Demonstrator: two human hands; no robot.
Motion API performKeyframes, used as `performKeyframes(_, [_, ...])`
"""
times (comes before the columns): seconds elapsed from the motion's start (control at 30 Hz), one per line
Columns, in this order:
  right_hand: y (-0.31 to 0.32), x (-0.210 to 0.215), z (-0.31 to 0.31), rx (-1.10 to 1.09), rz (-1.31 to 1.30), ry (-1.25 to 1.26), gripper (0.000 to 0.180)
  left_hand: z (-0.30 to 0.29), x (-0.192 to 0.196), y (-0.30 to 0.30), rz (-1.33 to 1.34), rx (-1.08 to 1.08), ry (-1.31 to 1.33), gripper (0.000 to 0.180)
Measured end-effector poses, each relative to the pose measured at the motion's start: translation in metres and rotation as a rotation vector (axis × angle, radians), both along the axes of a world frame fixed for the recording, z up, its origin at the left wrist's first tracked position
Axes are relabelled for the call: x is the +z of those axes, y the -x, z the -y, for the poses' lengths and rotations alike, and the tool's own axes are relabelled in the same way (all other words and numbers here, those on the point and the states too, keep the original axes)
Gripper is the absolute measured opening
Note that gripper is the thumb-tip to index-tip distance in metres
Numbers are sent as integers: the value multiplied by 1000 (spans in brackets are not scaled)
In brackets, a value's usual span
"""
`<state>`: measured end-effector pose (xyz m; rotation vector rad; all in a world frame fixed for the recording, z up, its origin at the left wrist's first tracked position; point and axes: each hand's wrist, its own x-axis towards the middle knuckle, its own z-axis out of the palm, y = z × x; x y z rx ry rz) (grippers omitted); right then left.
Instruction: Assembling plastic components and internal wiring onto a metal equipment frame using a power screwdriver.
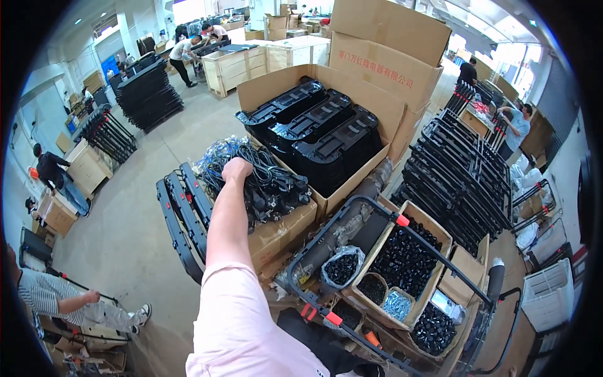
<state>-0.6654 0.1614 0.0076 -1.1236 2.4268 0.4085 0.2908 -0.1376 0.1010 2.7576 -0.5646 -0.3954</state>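
My left arm, in a pale pink sleeve, reaches forward over a cardboard box (282, 234) heaped with tangled cables. On top of the heap, my left hand (237, 168) is closed with its fingers curled down into the black cables (267, 168); the fingertips are hidden. Blue and white wire ends (220, 151) lie around the wrist, and black connectors (276, 198) spread to the right. Long black rails (182, 213) with red parts stand just left of the box. My right hand is not seen.
A large open carton (352, 182) holds stacked black plastic covers (339, 135) beyond the cables. A black tubular frame (301, 251) with red clips crosses trays of small black parts (405, 257) and screws (397, 305). Stacked black frames (458, 176) stand right. A person (50, 292) is at left.
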Motion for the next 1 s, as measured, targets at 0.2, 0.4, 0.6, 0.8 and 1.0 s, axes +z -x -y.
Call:
performKeyframes(0.2, [-81, 56, 19, 103, 128, 170, 55, -38, 11, -41, -216, 83, 354, 50])
performKeyframes(0.4, [-126, 70, 81, 29, 152, 56, 50, -69, 38, -1, -641, -128, 1410, 28])
performKeyframes(0.6, [-230, 100, 141, 725, 290, 163, 54, -118, 96, 81, -626, -417, 1552, 28])
performKeyframes(0.8, [-351, 117, 193, 690, 1146, 580, 34, -164, 101, 208, -793, -843, 1202, 37])
performKeyframes(1.0, [-422, 160, 214, 325, 1839, 500, 40, -184, 23, 330, -1315, -1201, 833, 37])
